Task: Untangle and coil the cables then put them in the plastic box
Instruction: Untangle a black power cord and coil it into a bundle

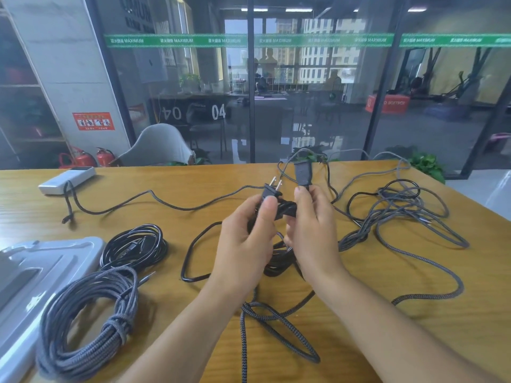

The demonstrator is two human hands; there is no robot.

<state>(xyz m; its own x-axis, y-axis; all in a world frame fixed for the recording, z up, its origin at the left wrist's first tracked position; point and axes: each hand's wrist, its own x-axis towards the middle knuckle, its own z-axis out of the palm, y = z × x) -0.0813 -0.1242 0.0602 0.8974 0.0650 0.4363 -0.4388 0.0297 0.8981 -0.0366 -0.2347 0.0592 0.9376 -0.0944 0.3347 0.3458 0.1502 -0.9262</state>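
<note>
My left hand grips a bundled black power cable just below its two-pin plug, thumb pressed on the plug body. My right hand holds the same cable's socket end upright, fingers curled round the cord. A loop of this cable trails on the table to the left. A tied grey braided coil and a black coil lie at the left beside the plastic box. A tangle of grey and black cables spreads at the right.
A wooden table carries everything. A white power bank with a braided cable sits at the far left. More braided cable crosses near my forearms. A glass wall, a chair and plants stand beyond the far edge.
</note>
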